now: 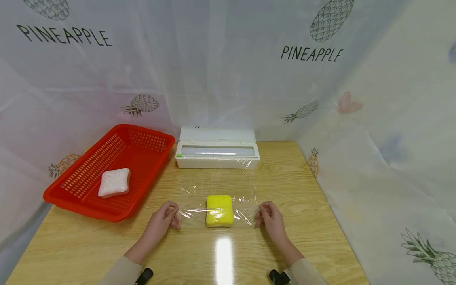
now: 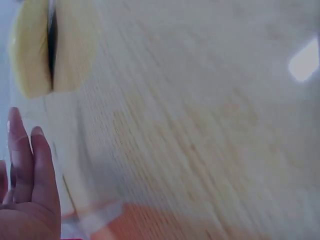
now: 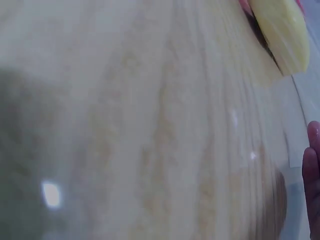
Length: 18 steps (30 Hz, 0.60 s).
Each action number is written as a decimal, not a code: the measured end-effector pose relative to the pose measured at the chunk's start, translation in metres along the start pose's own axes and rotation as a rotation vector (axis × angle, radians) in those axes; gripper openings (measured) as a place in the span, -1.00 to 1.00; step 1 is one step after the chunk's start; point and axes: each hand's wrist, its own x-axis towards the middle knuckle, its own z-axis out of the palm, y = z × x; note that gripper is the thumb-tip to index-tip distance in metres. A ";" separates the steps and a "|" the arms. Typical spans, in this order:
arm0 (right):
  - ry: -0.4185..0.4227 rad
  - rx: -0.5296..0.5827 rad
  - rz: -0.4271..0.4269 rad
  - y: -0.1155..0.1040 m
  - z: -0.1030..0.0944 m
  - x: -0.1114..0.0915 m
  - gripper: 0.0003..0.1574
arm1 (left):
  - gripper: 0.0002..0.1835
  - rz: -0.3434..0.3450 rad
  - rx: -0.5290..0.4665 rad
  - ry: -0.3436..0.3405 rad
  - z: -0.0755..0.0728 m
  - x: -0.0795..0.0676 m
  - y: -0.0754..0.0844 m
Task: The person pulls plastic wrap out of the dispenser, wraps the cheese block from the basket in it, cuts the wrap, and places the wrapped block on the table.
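Rounded, square yellow block (image 1: 219, 217) on wood-grain table (image 1: 303, 190), glossy clear film (image 1: 244, 202) over it, left hand (image 1: 163, 219) and right hand (image 1: 272, 221) pinching film beside the block, white box (image 1: 216, 162) behind it, perforated red basket (image 1: 137, 156) to its left.

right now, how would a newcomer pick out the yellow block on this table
On the wooden table, find the white box with its lid open. Nearer the person, the left hand and right hand pinch clear film, and between them sits the yellow block. Its bright yellow sets it apart from the white block in the red basket.
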 end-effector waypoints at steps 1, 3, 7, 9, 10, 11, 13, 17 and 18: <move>0.015 0.004 0.032 0.001 0.001 0.003 -0.78 | -0.92 -0.014 -0.020 0.003 0.000 0.003 -0.001; 0.039 0.010 0.100 0.003 0.002 0.008 -0.81 | -0.89 -0.040 -0.045 0.012 0.001 0.007 -0.003; 0.040 -0.018 0.158 0.003 0.004 0.016 -0.82 | -0.88 -0.077 -0.056 0.019 0.005 0.014 -0.005; 0.038 -0.040 0.163 0.003 0.006 0.018 -0.84 | -0.89 -0.094 -0.042 0.018 0.007 0.017 -0.006; 0.035 -0.056 0.156 0.002 0.006 0.019 -0.85 | -0.89 -0.101 -0.036 0.018 0.009 0.018 -0.006; 0.036 -0.074 0.157 0.002 0.006 0.020 -0.87 | -0.90 -0.106 -0.022 0.020 0.010 0.019 -0.006; 0.035 -0.106 0.151 0.000 0.008 0.021 -0.88 | -0.92 -0.111 0.010 0.019 0.013 0.021 -0.007; 0.018 -0.172 0.139 -0.002 0.010 0.023 -0.91 | -0.95 -0.118 0.081 0.018 0.016 0.023 -0.007; 0.011 -0.184 0.136 -0.002 0.010 0.023 -0.91 | -0.95 -0.115 0.097 0.012 0.017 0.024 -0.007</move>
